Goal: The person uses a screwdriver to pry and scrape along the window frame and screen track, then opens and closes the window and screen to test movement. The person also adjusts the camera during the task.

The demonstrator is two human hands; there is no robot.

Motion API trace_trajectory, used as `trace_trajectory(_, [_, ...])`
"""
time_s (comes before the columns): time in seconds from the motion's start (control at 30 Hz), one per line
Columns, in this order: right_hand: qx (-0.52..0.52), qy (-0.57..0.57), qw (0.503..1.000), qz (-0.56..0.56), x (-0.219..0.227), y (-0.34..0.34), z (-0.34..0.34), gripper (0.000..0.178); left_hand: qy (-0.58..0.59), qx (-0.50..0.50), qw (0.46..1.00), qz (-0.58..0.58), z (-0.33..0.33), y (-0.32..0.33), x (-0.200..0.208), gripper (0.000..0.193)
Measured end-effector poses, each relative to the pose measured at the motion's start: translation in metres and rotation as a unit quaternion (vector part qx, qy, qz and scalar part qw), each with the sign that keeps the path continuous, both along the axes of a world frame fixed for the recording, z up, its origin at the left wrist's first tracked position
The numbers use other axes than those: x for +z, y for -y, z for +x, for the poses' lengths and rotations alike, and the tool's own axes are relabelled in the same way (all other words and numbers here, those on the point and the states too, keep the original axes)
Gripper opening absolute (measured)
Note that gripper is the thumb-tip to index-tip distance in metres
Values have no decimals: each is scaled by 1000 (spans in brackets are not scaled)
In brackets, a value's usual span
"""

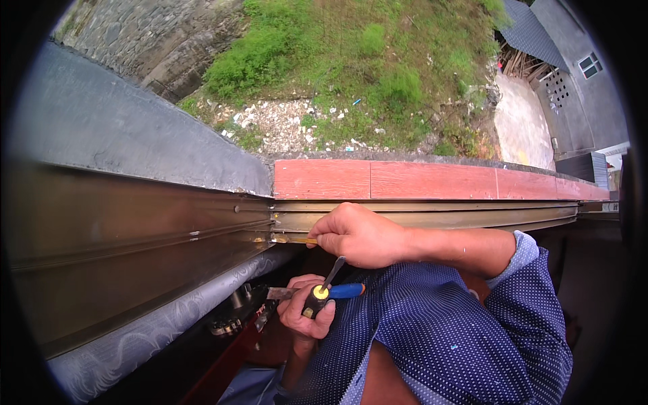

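My right hand (354, 235) is closed around a thin yellow-brown stick-like tool (297, 239). The far end of that tool reaches the left corner of the bronze-coloured window frame (418, 219), at its lowest track. Below and to the left, my left hand (305, 312) grips two tools at once. One is a flat-tipped screwdriver (333, 273) with a black and yellow handle, its shaft pointing up. The other is a scraper with a blue handle (346, 291) and a flat metal blade (281, 293); it lies crosswise in the fingers, its middle hidden by them.
Beyond the tracks runs a ledge of red tiles (432, 180), with grassy ground and rubble far below. On the left stand a brown frame side (135, 236) and a grey wall (135, 135). A patterned pale roll (182, 304) and dark metal parts (226, 327) sit near my left hand.
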State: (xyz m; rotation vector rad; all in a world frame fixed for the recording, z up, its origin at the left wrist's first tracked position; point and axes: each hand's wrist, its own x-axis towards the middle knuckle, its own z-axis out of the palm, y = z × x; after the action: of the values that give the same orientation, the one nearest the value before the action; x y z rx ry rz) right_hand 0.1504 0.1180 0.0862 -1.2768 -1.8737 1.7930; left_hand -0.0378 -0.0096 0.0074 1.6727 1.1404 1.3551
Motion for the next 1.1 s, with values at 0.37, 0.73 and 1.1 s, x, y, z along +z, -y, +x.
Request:
trace_trajectory(0.37, [-3, -29, 999, -17, -6, -1, 1, 31, -2, -5, 1000, -2, 2, -4, 1, 33])
trace_trajectory(0.73, [-134, -103, 976, -141, 6, -10, 31, 28, 0, 22, 1000, -17, 6, -5, 2, 36])
trace_trajectory(1.1, [-119, 237, 875, 404, -21, -41, 61, 21, -5, 13, 1000, -9, 6, -8, 0, 36])
